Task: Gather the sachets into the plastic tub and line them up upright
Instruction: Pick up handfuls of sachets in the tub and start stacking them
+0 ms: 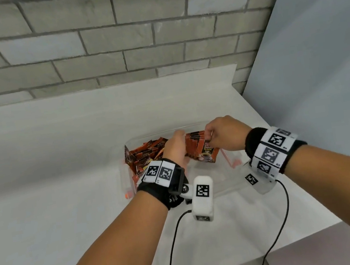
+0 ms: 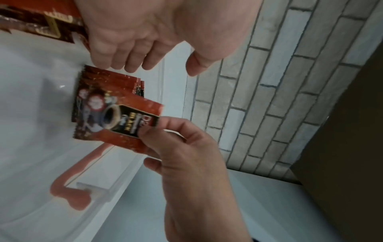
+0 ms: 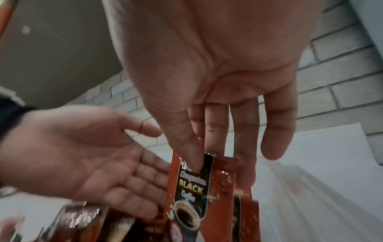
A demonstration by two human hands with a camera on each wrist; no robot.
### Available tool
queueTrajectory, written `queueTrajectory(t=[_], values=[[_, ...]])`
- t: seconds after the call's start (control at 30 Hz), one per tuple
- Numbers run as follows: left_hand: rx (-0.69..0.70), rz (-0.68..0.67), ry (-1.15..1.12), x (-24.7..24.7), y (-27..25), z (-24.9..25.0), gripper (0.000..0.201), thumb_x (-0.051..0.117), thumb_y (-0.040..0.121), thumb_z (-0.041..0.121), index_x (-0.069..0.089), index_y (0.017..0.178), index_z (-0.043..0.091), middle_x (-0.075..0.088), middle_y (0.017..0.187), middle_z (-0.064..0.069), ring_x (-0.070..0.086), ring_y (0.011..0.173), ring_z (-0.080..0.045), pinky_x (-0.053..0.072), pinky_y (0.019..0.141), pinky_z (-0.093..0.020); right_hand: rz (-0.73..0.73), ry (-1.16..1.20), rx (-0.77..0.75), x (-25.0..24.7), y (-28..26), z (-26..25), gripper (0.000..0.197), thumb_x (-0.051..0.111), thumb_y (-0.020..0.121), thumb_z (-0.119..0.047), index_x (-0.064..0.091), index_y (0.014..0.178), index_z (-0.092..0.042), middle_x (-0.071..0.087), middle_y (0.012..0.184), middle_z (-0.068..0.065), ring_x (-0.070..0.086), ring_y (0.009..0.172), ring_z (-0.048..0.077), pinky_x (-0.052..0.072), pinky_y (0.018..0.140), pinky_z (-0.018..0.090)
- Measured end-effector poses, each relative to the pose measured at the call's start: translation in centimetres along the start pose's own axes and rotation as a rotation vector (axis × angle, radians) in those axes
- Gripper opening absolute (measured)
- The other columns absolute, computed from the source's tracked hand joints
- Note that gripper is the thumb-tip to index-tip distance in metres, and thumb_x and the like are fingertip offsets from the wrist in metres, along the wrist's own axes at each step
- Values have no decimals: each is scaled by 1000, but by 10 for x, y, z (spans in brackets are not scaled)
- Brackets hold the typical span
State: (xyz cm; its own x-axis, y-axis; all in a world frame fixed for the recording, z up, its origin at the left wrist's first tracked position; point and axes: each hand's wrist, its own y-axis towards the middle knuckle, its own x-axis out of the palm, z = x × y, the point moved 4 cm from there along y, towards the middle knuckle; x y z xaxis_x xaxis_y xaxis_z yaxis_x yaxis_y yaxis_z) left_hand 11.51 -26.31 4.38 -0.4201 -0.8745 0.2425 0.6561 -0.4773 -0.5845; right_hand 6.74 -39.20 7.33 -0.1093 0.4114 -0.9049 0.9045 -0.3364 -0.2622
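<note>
Sachets (image 1: 204, 150) were glossy printed foil, plastic tub (image 1: 212, 179) was clear and smooth with orange plastic clips (image 1: 230, 160), counter (image 1: 60, 163) matt white, brick wall (image 1: 110, 40) rough grey.

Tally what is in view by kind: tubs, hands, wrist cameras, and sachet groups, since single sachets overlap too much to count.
Plastic tub: 1
Hands, left hand and right hand: 2
Wrist cameras: 2
Sachet groups, upright row and loose heap: 2
Total: 7
</note>
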Motion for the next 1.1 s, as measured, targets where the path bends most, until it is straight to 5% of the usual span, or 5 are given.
queueTrajectory(t=[0.13,0.3,0.53,0.97,1.1], values=[[-80,20,-11,3,4,-2,32,39,101,33,48,78,12,58,66,-4,49,65,-13,38,58,-25,-111,-213,31,18,13,-7,12,60,85,-10,68,93,-14,64,92,1,60,82,19,45,65,24],[-122,29,-5,5,7,2,52,40,99,41,44,138,7,49,139,-12,44,131,-28,37,105,-39,-135,-405,29,23,27,-14,17,59,85,-8,70,98,-12,61,88,5,62,79,25,50,66,29],[-82,20,23,2,6,9,48,37,102,36,42,136,3,47,78,-3,46,65,-15,39,54,-24,-140,-499,3,26,40,-24,14,57,87,-6,68,95,-8,53,77,4,56,72,24,44,60,28],[-121,-30,5,5,13,5,48,36,103,37,44,133,0,46,73,-9,44,60,-17,43,42,-26,-81,-397,27,17,38,-22,19,55,88,-6,62,106,-6,61,104,13,61,87,27,47,66,29],[-169,-32,-82,5,17,2,37,37,102,37,44,94,2,49,68,-14,48,62,-21,46,60,-36,85,53,206,2,26,-13,30,49,91,-10,52,121,-8,57,116,12,57,101,26,46,74,28]])
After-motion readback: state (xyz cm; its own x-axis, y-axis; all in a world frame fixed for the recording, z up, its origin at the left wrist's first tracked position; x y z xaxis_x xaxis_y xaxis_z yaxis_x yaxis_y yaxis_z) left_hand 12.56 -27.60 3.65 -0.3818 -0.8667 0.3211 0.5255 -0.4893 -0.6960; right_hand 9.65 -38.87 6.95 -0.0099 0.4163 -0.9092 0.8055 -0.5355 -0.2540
